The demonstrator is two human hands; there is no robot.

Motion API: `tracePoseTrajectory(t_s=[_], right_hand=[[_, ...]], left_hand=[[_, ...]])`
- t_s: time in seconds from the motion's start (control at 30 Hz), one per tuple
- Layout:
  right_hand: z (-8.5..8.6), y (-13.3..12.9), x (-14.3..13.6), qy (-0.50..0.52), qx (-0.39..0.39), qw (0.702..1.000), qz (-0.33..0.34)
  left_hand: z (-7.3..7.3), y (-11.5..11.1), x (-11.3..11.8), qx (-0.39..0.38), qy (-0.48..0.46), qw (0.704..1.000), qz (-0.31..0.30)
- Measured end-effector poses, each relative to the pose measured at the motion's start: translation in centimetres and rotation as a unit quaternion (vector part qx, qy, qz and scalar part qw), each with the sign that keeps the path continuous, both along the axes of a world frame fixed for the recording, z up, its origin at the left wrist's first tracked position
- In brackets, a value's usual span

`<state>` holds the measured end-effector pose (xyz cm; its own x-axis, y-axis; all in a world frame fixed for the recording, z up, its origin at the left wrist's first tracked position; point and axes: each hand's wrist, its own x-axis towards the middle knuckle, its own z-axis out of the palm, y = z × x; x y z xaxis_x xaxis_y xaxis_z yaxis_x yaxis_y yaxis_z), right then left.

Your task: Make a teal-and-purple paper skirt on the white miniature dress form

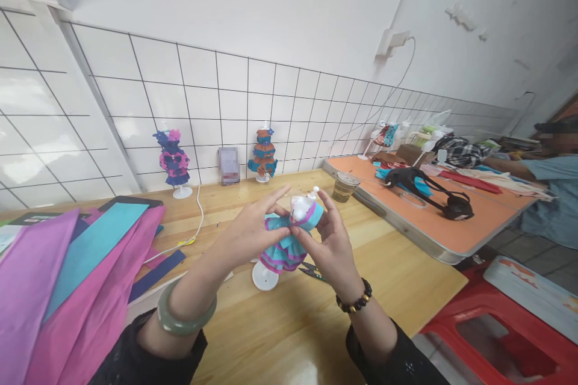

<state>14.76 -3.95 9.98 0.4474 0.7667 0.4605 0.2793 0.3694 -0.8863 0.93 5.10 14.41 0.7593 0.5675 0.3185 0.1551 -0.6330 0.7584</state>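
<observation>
A small white mannequin (300, 208) leans to the right in front of me, dressed in a turquoise dress (285, 251) with purple-edged ruffles. Its round white base (265, 276) shows at the lower left. My left hand (256, 225) pinches the dress's waist from the left with thumb and fingers. From the right, my right hand (332, 243) presses its thumb near the same spot, its fingers behind the turquoise top. Dark scissors (312, 272) lie on the wooden table (271, 337), partly hidden by my right hand.
Purple, turquoise and pink sheets (90, 258) lie at left. Two dressed mannequins (174, 159) (264, 155) stand by the tiled wall, a card between them. A cup (345, 186) stands behind my right hand. An orange table (419, 216), a red stool (492, 325) and a person (553, 174) are at right.
</observation>
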Motion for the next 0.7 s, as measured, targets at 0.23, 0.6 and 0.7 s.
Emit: tracePoseTrajectory(t_s=[0.23,0.6,0.7], right_hand=[[0.05,0.20,0.00,-0.025,-0.003,0.999,-0.033],[0.08,0.53,-0.49,-0.002,0.009,1.000,-0.028],[0.04,0.65,-0.38,0.034,0.012,0.999,0.015]], left_hand=[[0.09,0.00,0.00,0.001,0.007,1.000,0.007],[0.10,0.18,-0.14,-0.001,0.006,1.000,0.010],[0.12,0.29,-0.15,-0.011,0.015,1.000,0.019]])
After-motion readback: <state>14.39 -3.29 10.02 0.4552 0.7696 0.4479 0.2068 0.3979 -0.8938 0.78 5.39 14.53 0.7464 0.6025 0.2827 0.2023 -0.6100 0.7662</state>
